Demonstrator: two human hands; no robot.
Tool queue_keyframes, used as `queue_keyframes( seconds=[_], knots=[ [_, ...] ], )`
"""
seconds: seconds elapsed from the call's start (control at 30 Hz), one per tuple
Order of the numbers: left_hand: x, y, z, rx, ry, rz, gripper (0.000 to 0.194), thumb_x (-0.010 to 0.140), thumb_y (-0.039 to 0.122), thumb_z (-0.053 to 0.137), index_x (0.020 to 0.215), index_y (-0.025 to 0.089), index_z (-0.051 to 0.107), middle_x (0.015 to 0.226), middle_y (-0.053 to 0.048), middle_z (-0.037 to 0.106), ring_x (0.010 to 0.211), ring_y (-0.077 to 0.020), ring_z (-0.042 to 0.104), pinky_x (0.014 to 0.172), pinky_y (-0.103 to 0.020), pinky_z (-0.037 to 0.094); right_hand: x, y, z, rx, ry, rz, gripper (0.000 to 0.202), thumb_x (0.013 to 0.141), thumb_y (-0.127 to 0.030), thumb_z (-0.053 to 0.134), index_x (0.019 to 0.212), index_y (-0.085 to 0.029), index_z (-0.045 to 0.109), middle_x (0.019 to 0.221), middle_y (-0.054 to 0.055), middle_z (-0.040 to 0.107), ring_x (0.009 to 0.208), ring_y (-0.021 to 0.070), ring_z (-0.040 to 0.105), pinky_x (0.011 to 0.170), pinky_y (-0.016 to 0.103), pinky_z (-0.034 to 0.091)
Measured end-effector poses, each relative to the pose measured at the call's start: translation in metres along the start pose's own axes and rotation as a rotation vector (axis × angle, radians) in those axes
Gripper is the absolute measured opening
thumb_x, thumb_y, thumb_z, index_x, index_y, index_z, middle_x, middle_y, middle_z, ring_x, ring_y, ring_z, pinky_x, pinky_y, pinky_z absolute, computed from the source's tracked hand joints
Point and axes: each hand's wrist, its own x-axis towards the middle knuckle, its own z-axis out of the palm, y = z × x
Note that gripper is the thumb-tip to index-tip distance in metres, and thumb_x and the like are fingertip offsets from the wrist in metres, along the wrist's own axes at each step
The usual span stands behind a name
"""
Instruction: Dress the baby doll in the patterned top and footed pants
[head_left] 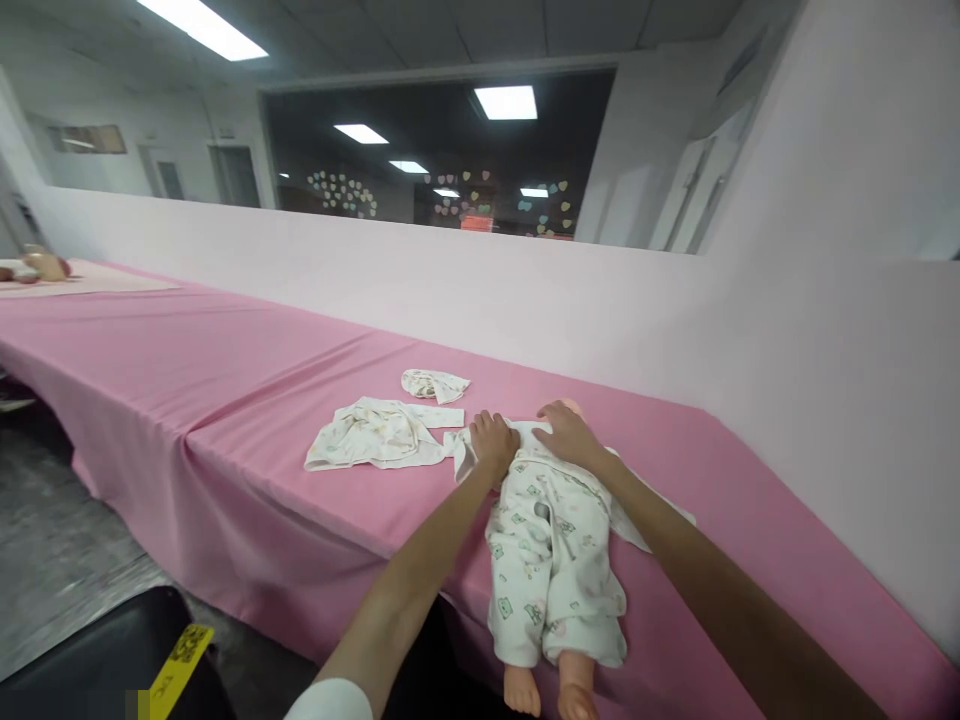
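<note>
A baby doll (517, 688) lies on its back on the pink-covered table, bare feet toward me. It wears white baby trousers (525, 560) with small green and pink prints. A white baby shirt (534, 440) is spread about its upper body, one part reaching out to the right. My left hand (495, 445) is closed on the shirt at the doll's left-hand side in view. Over the chest, near the neck, my right hand (574, 437) rests with thumb and fingers apart. Most of the doll's head is hidden behind the right hand.
Left of the doll lie a crumpled white printed garment (375, 432) and a small folded cloth piece (435, 385). The pink tablecloth (247, 350) runs along a white wall with a window. A black chair (112, 650) with a yellow tag stands lower left. Blurred objects (45, 264) sit far left.
</note>
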Motion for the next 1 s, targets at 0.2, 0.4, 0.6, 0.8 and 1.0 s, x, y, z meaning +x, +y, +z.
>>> queue_keyframes(
  seconds=[0.2, 0.4, 0.6, 0.8, 1.0],
  knots=[
    [-0.002, -0.033, -0.001, 0.034, -0.049, 0.059, 0.027, 0.088, 0.019, 0.050, 0.112, 0.012, 0.059, 0.114, -0.018, 0.060, 0.109, -0.0278, 0.055, 0.091, -0.037, 0.040, 0.050, -0.053, 0.042, -0.113, -0.290, -0.157, 0.046, 0.069, -0.022, 0.069, 0.115, -0.019, 0.061, 0.111, 0.012, 0.067, 0.101, 0.0269, 0.062, 0.088, 0.037, 0.042],
    [-0.004, -0.054, -0.003, 0.026, -0.059, 0.087, 0.027, 0.091, 0.013, 0.043, 0.114, 0.013, 0.057, 0.119, -0.018, 0.059, 0.114, -0.0274, 0.052, 0.095, -0.038, 0.039, 0.059, -0.045, 0.053, -0.180, -0.301, -0.075, 0.062, 0.067, -0.027, 0.073, 0.126, -0.022, 0.054, 0.126, 0.015, 0.058, 0.121, 0.0316, 0.050, 0.100, 0.049, 0.032],
    [-0.005, -0.086, -0.005, -0.055, -0.056, -0.057, 0.027, 0.097, 0.024, 0.037, 0.115, 0.014, 0.056, 0.119, -0.016, 0.060, 0.117, -0.0287, 0.052, 0.096, -0.039, 0.038, 0.053, -0.017, 0.027, -0.186, -0.277, -0.081, 0.039, 0.079, -0.031, 0.062, 0.116, -0.022, 0.059, 0.116, 0.013, 0.060, 0.112, 0.0306, 0.053, 0.093, 0.046, 0.036],
    [0.002, -0.107, -0.001, -0.180, -0.103, -0.119, 0.025, 0.094, 0.019, 0.040, 0.110, 0.017, 0.059, 0.113, -0.012, 0.066, 0.111, -0.0238, 0.058, 0.088, -0.033, 0.041, 0.043, 0.013, 0.010, 0.096, -0.094, -0.061, 0.038, 0.080, -0.022, 0.055, 0.118, -0.018, 0.056, 0.111, 0.011, 0.059, 0.099, 0.0225, 0.057, 0.080, 0.030, 0.041],
    [0.002, -0.092, 0.004, -0.322, -0.125, -0.031, 0.032, 0.097, 0.035, 0.039, 0.103, 0.017, 0.065, 0.104, -0.010, 0.071, 0.096, -0.0223, 0.064, 0.077, -0.030, 0.043, 0.036, 0.005, 0.003, 0.113, -0.034, -0.010, 0.044, 0.080, -0.027, 0.059, 0.123, -0.023, 0.058, 0.111, 0.008, 0.062, 0.098, 0.0227, 0.059, 0.076, 0.028, 0.040]
  ],
)
